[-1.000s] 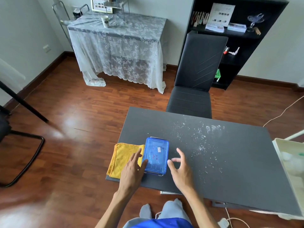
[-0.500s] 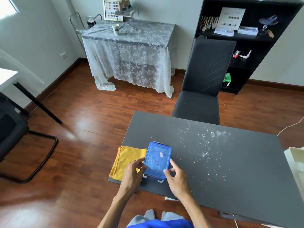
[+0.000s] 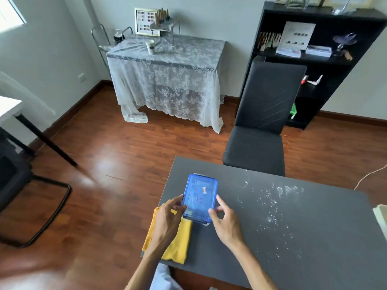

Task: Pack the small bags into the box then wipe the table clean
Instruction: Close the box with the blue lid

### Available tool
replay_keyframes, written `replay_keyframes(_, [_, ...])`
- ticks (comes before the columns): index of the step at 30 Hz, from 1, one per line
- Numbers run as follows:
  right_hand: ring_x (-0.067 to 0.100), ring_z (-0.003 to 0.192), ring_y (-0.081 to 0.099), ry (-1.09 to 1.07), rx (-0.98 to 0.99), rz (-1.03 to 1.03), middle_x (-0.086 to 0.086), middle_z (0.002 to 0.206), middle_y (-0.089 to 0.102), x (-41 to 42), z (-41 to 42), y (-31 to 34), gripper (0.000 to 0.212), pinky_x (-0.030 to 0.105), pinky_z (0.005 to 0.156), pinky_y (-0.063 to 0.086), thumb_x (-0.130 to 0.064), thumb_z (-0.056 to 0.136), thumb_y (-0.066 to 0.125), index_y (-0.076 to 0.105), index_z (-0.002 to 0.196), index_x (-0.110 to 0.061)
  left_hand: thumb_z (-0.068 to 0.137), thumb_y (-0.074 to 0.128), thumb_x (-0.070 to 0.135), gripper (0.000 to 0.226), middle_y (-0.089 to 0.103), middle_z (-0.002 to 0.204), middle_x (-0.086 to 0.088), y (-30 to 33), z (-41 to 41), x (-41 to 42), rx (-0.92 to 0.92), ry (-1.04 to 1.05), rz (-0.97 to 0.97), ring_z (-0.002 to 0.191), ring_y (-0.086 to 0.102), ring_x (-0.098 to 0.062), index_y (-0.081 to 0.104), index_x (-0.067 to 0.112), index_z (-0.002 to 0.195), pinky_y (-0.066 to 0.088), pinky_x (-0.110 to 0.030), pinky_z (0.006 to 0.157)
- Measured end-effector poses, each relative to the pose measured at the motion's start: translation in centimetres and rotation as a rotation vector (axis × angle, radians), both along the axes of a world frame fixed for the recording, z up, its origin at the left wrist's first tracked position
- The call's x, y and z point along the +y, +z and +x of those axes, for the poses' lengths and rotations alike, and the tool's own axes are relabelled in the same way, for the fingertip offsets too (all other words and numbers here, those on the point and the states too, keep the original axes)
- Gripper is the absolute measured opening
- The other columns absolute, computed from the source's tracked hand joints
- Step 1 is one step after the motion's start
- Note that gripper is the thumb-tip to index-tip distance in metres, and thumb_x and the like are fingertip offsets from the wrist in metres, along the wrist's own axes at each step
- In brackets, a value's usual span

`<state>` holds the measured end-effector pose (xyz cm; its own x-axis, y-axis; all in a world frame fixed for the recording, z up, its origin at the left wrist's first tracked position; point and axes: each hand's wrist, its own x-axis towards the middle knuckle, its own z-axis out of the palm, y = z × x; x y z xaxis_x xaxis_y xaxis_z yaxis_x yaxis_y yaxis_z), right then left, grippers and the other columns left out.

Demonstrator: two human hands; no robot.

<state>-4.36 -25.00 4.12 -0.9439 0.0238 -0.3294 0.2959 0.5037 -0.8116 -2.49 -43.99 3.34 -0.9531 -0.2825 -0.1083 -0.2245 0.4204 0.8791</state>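
Note:
A blue translucent box with its lid on is held over the left part of the dark table. My left hand grips its left side and my right hand pinches its right near corner. Small shapes show faintly through the lid. A yellow cloth lies on the table's left near corner, partly under my left hand. White powder is scattered across the middle of the table.
A black chair stands at the table's far side. A black shelf unit is behind it. A lace-covered side table stands by the far wall. A white tray edge shows at the right.
Both hands closed onto the box's sides and it now sits farther forward on the table, past the cloth. The head view tilted up and shifted.

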Motion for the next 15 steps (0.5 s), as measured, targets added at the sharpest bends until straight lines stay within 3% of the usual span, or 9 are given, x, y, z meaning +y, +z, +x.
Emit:
replay_keyframes(4, [0.015,0.091,0.066,-0.027,0.003,-0.015,-0.007,0.095,0.071,-3.4,-3.0,0.1,0.057,0.028,0.085,0.047,-0.025,0.097,0.062,0.046,0.151,-0.022,0.087,0.072,0.021,0.029,0.068,0.076,0.003,0.2,-3.4,-3.6,-0.021,-0.021,0.048,0.067,0.061,0.003,0.071,0.027,0.116,0.043,-0.008,0.063])
replay_keyframes(9, [0.002,0.078,0.063,-0.074,0.009,-0.037,-0.007,0.084,0.07,-8.1,-6.7,-0.5,0.057,0.006,0.067,0.043,-0.021,0.097,0.062,0.045,0.151,-0.023,0.086,0.073,0.022,0.03,0.068,0.073,0.004,-0.1,-7.8,-8.0,-0.047,-0.039,0.059,0.064,0.061,0.0,0.071,0.027,0.116,0.047,-0.014,0.065])
replay_keyframes(15, [0.002,0.066,0.062,-0.152,-0.002,0.014,-0.009,0.083,0.064,-11.4,-11.4,-1.6,0.052,0.006,0.06,0.042,-0.018,0.099,0.057,0.047,0.15,-0.024,0.09,0.065,0.017,0.034,0.067,0.067,0.007,-0.7,-12.9,-10.8,-0.118,-0.169,0.06,0.063,0.06,0.003,0.066,0.024,0.124,0.046,-0.011,0.064])
